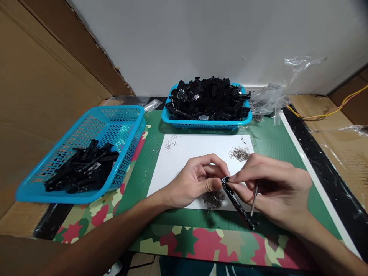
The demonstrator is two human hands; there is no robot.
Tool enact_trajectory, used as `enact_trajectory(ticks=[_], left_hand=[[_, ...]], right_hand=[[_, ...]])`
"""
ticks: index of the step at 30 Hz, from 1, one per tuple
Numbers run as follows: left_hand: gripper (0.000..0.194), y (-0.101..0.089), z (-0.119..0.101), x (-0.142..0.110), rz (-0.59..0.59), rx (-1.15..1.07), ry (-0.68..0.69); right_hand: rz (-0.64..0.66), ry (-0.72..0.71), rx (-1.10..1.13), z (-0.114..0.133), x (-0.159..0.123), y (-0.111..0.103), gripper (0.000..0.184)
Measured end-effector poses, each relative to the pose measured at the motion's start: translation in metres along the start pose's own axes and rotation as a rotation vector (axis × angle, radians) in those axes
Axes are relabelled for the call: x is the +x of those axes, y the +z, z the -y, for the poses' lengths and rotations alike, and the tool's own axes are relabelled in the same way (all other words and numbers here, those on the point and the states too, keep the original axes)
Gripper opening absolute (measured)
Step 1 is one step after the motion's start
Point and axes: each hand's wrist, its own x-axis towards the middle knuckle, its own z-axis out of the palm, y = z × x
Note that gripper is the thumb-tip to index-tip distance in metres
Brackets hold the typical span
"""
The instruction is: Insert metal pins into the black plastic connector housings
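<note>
Between my two hands is a narrow black plastic part (238,204), tilted so its lower end points toward me and to the right. My left hand (198,178) pinches its upper end between thumb and fingers. At that same end, the thumb and forefinger of my right hand (267,188) press together; whatever tiny piece they may hold is hidden. A thin metal rod-like tool (254,197) is also tucked in my right hand, pointing down. Below the hands lies a pile of small wire pieces (214,200) on a white sheet (161,180).
A blue basket (207,124) heaped with black plastic parts (212,97) stands at the back. Another blue basket (130,153) at left holds more black parts (83,168). Further wire piles (240,153) lie on the sheet. Clear plastic bags (268,99) sit back right, near a yellow cable (324,115).
</note>
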Motion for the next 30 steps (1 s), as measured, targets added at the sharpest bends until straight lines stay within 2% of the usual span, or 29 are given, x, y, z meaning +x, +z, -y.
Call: enact_trajectory(ticks=[6, 11, 17, 23, 30], left_hand=[[0.037, 0.001, -0.001, 0.0, 0.004, -0.024, 0.019], [0.037, 0.002, 0.001, 0.0, -0.017, -0.015, 0.015], [0.039, 0.001, 0.002, 0.001, -0.042, 0.004, 0.002], [0.028, -0.002, 0.0, 0.0, -0.06, 0.02, -0.017], [0.022, -0.001, -0.002, -0.001, -0.039, 0.009, -0.057]], right_hand=[[-0.015, -0.066, 0.001, 0.003, 0.001, 0.001, 0.017], [0.042, -0.098, -0.052, 0.002, 0.002, -0.003, 0.021], [0.058, -0.084, -0.068, 0.0, 0.001, -0.006, 0.019], [0.099, -0.034, 0.005, -0.007, 0.0, -0.009, 0.013], [0.149, -0.077, 0.052, -0.01, -0.001, -0.012, 0.023]])
